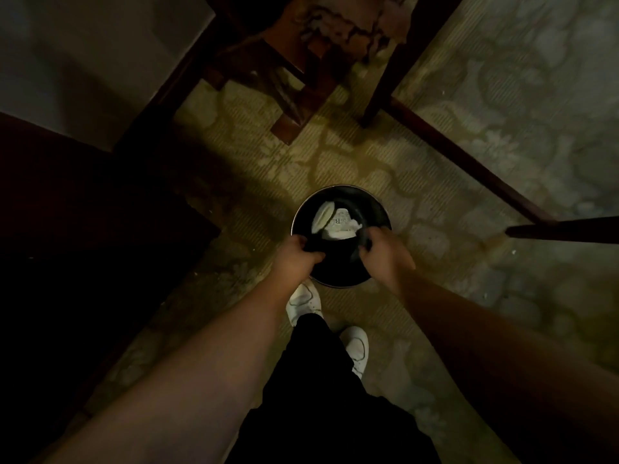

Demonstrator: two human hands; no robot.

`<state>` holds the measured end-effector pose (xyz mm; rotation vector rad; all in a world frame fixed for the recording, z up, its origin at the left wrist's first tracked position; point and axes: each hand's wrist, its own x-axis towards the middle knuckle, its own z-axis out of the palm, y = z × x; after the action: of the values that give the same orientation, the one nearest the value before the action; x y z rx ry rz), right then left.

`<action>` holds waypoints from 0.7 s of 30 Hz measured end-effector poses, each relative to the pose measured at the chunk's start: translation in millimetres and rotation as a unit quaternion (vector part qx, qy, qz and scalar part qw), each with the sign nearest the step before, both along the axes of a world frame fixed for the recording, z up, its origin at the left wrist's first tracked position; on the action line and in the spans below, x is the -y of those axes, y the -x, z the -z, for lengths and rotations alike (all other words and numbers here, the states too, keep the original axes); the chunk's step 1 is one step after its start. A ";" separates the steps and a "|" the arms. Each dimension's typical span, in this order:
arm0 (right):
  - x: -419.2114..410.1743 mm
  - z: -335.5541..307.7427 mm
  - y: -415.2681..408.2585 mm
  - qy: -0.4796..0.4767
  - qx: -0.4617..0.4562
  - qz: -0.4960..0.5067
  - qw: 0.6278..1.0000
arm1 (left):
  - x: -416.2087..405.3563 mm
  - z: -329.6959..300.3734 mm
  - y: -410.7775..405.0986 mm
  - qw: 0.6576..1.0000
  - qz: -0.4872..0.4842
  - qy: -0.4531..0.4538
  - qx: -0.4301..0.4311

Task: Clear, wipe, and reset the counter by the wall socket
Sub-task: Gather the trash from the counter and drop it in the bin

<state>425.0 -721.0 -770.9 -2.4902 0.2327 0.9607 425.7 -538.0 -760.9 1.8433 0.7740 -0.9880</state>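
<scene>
A round dark waste bin (348,195) stands on the patterned carpet below me, lined with a black bag (338,259). White crumpled paper (340,226) and a pale oval piece (323,216) lie inside. My left hand (296,254) grips the bag's edge at the bin's near left rim. My right hand (385,252) grips the bag's edge at the near right rim. Both arms reach straight down from me.
A wooden chair (301,72) stands just beyond the bin. A dark table leg and rail (469,162) run to the right. A dark cabinet (83,229) fills the left. My white shoes (304,301) stand close behind the bin. The room is dim.
</scene>
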 end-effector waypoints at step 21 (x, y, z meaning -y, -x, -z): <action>-60.4 -379.8 42.6 -0.042 0.049 -0.160 0.985 | -78.5 -387.6 95.5 0.982 0.020 -0.072 0.174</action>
<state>382.4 -660.5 -391.1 -2.5334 -0.2438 0.9424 330.2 -459.5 -373.3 2.0907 0.6084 -0.6203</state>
